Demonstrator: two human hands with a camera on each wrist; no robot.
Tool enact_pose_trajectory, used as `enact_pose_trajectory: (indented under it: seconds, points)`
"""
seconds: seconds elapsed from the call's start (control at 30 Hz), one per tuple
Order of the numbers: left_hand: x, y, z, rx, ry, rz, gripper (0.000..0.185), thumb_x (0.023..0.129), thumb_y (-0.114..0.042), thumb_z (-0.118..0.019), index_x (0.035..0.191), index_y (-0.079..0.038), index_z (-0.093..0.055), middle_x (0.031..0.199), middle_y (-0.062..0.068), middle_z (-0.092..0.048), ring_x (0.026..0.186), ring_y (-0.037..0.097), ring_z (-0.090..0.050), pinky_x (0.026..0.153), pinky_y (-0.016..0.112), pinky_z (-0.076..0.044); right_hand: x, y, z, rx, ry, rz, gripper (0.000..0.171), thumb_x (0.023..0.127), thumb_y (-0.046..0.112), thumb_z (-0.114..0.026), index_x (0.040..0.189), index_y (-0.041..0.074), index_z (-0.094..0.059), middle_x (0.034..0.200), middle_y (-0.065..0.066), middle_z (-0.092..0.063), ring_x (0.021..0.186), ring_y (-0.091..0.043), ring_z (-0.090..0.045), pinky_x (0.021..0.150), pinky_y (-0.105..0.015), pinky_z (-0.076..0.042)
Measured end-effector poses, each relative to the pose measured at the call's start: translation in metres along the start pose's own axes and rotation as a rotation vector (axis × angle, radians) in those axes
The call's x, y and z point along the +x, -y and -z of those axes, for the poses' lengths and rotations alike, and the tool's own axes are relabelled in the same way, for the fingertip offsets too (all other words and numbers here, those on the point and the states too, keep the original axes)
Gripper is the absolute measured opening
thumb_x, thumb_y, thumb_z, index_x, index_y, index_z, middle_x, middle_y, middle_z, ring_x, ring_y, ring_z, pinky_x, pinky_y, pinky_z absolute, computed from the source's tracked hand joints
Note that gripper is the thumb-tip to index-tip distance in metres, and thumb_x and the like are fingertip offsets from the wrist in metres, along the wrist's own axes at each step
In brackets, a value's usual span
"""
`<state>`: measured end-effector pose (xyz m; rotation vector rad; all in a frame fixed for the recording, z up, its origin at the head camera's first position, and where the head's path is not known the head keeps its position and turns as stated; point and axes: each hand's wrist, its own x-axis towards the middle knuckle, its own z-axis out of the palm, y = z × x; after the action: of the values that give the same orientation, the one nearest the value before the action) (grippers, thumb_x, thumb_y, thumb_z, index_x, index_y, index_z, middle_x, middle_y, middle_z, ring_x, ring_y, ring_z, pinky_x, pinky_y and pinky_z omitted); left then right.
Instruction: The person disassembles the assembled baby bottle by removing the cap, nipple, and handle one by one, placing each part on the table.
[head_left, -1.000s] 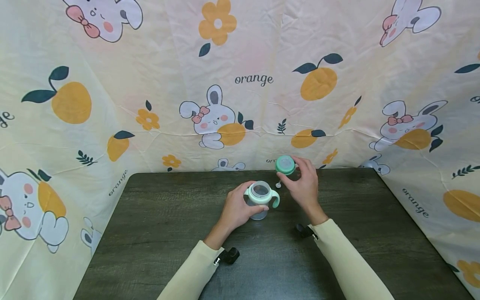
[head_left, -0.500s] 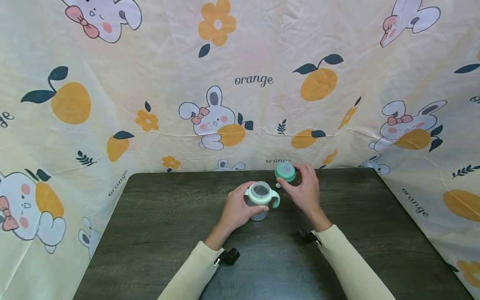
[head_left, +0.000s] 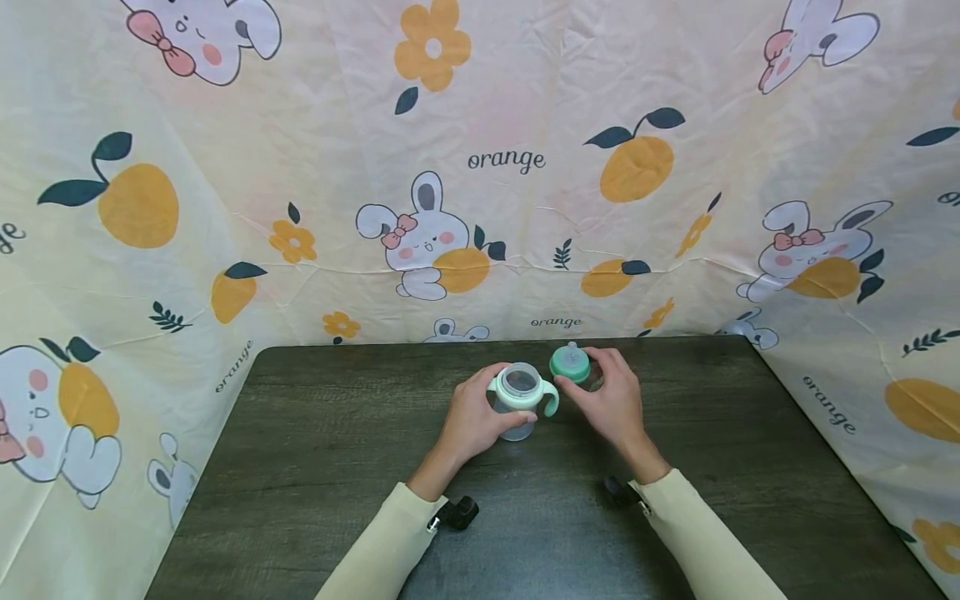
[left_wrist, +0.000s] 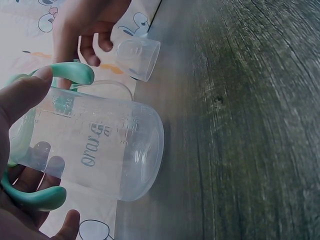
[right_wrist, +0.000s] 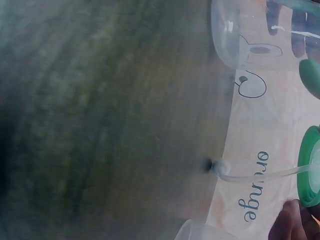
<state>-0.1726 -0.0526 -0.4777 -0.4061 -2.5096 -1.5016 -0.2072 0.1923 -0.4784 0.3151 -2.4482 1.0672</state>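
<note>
My left hand [head_left: 477, 410] grips a clear baby bottle [left_wrist: 107, 142] round its neck, between two mint-green handles [left_wrist: 42, 198]. The bottle stands upright on the table, its top uncovered. To the right and slightly behind, my right hand [head_left: 611, 398] pinches the side of a green screw collar [head_left: 570, 367] with a clear teat [head_left: 572, 350] pointing up. From the collar's underside hangs a thin straw [right_wrist: 265, 176] with a round weight [right_wrist: 220, 167] at its end, close to the tabletop. In the head view the collar and hand hide this straw.
A clear cap [left_wrist: 137, 57] stands on the table close to my right hand; the head view does not show it. The dark wooden table [head_left: 337, 467] ends just behind the bottle parts. Beyond it hangs a printed cloth [head_left: 300, 125].
My right hand has brought the collar down and nearer, and its top has tipped so the teat points up. The straw has gone out of sight in the head view. Left hand and bottle stay put.
</note>
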Motion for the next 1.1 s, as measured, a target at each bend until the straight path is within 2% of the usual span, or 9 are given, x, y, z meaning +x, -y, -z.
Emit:
enact_pose_trajectory:
  seconds: [0.1,0.2,0.37,0.53,0.8,1.1]
  points:
    - [0.0,0.001,-0.001,0.0,-0.002,-0.003,0.08,0.076,-0.026,-0.105,0.144,-0.008,-0.068,0.136,0.007,-0.074,0.123,0.028,-0.069,0.105,0.051,-0.055,-0.005,0.0,0.0,-0.007,0.024,-0.005,0.06,0.085,0.022,-0.098,0.131,-0.003,-0.07,0.111,-0.016,-0.065,0.079,-0.03,-0.068,0.071,-0.042,-0.054]
    - [-0.001,0.001,-0.001,0.0,-0.003,-0.005,0.08,0.077,-0.026,-0.105,0.145,-0.007,-0.068,0.136,0.008,-0.074,0.123,0.028,-0.07,0.104,0.051,-0.055,-0.009,0.0,-0.001,-0.01,0.048,-0.01,0.058,0.086,0.017,-0.097,0.132,-0.004,-0.07,0.112,-0.017,-0.065,0.077,-0.03,-0.07,0.069,-0.043,-0.056]
    - [-0.002,0.0,-0.001,0.003,-0.006,-0.009,0.08,0.077,-0.027,-0.105,0.145,-0.007,-0.068,0.136,0.007,-0.074,0.123,0.028,-0.07,0.104,0.051,-0.055,-0.014,-0.002,-0.003,-0.016,0.084,-0.048,0.054,0.088,0.017,-0.095,0.131,-0.004,-0.07,0.115,-0.018,-0.065,0.085,-0.033,-0.073,0.077,-0.048,-0.061]
    - [-0.003,0.0,-0.002,0.007,-0.014,-0.018,0.08,0.076,-0.027,-0.105,0.144,-0.007,-0.068,0.136,0.007,-0.074,0.123,0.027,-0.07,0.104,0.05,-0.055,-0.015,-0.003,-0.004,-0.042,0.147,-0.106,0.053,0.09,0.019,-0.092,0.132,-0.003,-0.07,0.116,-0.017,-0.066,0.089,-0.03,-0.075,0.08,-0.047,-0.064]
    - [-0.003,0.001,-0.003,0.012,-0.008,-0.014,0.08,0.077,-0.027,-0.105,0.145,-0.007,-0.067,0.136,0.007,-0.074,0.124,0.027,-0.07,0.104,0.05,-0.055,-0.017,-0.003,-0.003,-0.059,0.229,-0.147,0.055,0.09,0.022,-0.089,0.134,-0.004,-0.068,0.116,-0.018,-0.066,0.088,-0.028,-0.072,0.079,-0.045,-0.062]
    - [-0.002,0.0,-0.002,0.029,-0.006,0.0,0.083,0.078,-0.03,-0.104,0.147,-0.006,-0.066,0.139,0.009,-0.073,0.125,0.029,-0.069,0.104,0.052,-0.055,-0.021,-0.005,-0.002,-0.107,0.296,-0.124,0.059,0.086,0.023,-0.09,0.133,-0.004,-0.069,0.113,-0.014,-0.066,0.09,-0.026,-0.066,0.079,-0.043,-0.057]
